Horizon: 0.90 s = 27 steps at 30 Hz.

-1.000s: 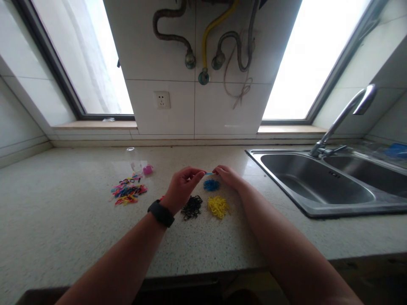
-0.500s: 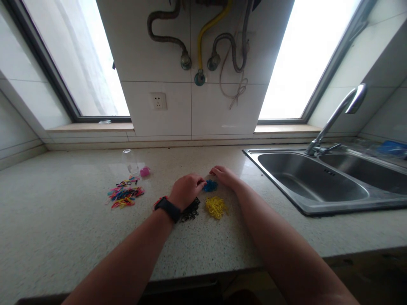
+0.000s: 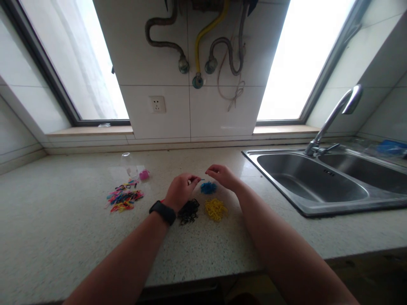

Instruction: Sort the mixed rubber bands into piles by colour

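Raised left hand [image 3: 179, 190] off the blue pile [image 3: 208, 188], mid-frame, and pinched a blue strand [image 3: 202, 179] near its upper-left edge (could not tell right hand's [image 3: 221, 175] grip); seemingly singled one out, next needed steadiness.

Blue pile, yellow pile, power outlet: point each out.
Blue pile [image 3: 208, 188], head view: middle of the heap.
Yellow pile [image 3: 215, 210], head view: middle of the heap.
Power outlet [image 3: 157, 104], head view: centre of faceplate.

blue rubber band [image 3: 202, 179], pinched, thin, pointing 3 o'clock; blue rubber-band pile [image 3: 208, 188], loose, at its 5 o'clock.
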### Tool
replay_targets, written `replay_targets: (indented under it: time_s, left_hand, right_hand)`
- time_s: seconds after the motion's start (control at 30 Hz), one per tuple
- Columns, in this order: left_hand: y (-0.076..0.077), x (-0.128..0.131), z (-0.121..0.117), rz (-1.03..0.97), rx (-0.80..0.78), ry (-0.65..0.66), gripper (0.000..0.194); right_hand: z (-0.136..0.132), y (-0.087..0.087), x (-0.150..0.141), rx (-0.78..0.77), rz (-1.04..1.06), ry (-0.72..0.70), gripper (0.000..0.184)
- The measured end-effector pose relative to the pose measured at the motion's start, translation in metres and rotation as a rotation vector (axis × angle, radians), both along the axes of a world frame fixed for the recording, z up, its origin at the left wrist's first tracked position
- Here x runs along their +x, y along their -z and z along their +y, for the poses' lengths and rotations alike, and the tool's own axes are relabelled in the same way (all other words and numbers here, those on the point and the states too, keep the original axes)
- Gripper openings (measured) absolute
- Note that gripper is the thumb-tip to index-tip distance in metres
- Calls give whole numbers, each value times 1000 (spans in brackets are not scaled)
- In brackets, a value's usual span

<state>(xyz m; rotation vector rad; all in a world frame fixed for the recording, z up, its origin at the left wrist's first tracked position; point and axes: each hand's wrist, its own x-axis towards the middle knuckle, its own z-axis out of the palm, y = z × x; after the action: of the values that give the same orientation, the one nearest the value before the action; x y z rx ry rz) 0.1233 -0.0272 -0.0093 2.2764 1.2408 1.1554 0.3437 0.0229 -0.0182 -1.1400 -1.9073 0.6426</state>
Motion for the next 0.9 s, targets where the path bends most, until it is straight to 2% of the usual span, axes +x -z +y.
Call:
replay_targets:
  time_s: [0.17,0.4,0.9]
  left_hand:
    - [0,-3,2,-95,-87,-14,38]
    - [1,-2,2,-130,-111,-11,39]
    - [1,-2,2,-194,-157,-28,38]
  right_hand:
    - [-16,-13,-12,-73,38,-115,31]
    - [-18,-12,-16,-50,3,-100,20]
    - [-23,-18,-21,-103,14,-144,33]
